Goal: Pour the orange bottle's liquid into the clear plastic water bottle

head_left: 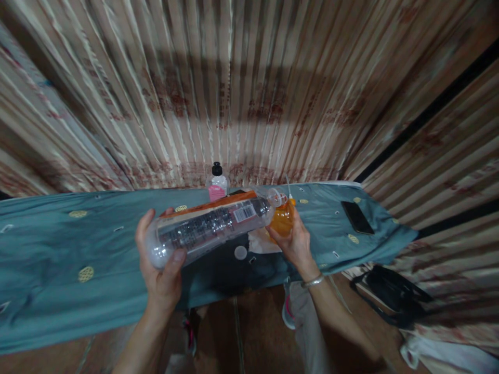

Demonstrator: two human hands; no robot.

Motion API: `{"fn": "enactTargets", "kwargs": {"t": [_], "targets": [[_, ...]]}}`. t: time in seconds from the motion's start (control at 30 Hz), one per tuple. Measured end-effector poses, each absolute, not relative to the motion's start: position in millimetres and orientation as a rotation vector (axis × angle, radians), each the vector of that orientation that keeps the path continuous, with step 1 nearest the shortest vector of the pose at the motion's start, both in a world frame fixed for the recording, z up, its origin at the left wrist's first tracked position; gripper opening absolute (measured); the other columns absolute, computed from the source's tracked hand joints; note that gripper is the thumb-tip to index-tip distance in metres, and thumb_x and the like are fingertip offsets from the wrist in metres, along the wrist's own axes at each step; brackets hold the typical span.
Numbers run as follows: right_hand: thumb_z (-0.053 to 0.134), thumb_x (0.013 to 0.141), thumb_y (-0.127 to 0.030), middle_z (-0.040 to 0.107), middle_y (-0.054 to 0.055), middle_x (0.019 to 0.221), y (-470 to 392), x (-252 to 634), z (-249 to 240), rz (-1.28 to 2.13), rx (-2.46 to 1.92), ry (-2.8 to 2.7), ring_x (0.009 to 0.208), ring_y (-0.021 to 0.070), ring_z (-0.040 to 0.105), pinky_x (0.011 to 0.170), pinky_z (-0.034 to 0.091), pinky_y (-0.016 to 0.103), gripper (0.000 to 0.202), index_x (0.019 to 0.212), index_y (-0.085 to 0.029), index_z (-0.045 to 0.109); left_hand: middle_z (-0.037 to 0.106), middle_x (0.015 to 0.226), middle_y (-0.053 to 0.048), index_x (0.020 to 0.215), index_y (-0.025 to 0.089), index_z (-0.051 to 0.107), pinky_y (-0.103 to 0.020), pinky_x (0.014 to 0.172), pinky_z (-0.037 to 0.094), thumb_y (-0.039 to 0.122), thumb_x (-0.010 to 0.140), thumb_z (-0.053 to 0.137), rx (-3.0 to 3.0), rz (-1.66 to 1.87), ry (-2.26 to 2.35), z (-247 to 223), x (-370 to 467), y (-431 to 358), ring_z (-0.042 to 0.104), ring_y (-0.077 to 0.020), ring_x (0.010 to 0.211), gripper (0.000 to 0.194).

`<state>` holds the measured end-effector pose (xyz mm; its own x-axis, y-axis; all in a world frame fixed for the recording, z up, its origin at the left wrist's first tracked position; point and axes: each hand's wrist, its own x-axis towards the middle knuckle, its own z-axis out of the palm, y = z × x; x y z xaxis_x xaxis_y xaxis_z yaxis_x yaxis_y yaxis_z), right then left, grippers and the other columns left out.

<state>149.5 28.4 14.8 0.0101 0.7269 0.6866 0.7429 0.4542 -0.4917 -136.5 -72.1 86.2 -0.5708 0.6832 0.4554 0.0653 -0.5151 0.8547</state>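
My left hand (160, 259) is wrapped round the base of a large clear plastic bottle (210, 223). This bottle has a printed label with a barcode and lies nearly level in the air, its neck pointing right. My right hand (294, 241) grips a smaller orange bottle (283, 218), translucent or filled with orange liquid; I cannot tell which. The clear bottle's open mouth is close to the top of the orange one; whether they touch is unclear. A round white cap (240, 253) lies on the cloth below, beside a whitish sheet (263, 243) partly hidden by my right hand.
A teal patterned cloth (97, 234) covers the long table. At its back stands a black-capped bottle with a pink label (217, 184). A dark phone (357, 217) lies to the right. Pleated curtains (234, 104) hang behind, and a black bag (393, 291) rests at the lower right.
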Motion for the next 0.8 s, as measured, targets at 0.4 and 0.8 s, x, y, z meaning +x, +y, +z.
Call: {"fn": "enactTargets", "kwargs": {"t": [0.4,0.8], "targets": [[0.079,0.091,-0.057,0.072,0.022,0.146,29.3,150.8,14.7,-0.043,-1.255,-1.731,0.130,0.0347,0.075,0.110,0.063,0.052,0.091,0.162,-0.014,0.043,0.071,0.143,-0.007,0.147,0.037,0.062,-0.062,0.126,0.040,0.058,0.070,0.093,1.171,2.172,1.213,83.5,-137.1,-69.8,0.065,-0.0364,0.134,0.086],[0.080,0.092,-0.056,0.071,0.022,0.147,29.7,151.7,13.8,-0.065,-1.240,-1.748,0.134,0.0351,0.072,0.111,0.062,0.054,0.094,0.166,-0.015,0.038,0.073,0.142,-0.005,0.145,0.039,0.065,-0.061,0.127,0.039,0.054,0.069,0.095,1.138,2.176,1.174,86.1,-135.7,-70.5,0.066,-0.0336,0.131,0.083]]}}
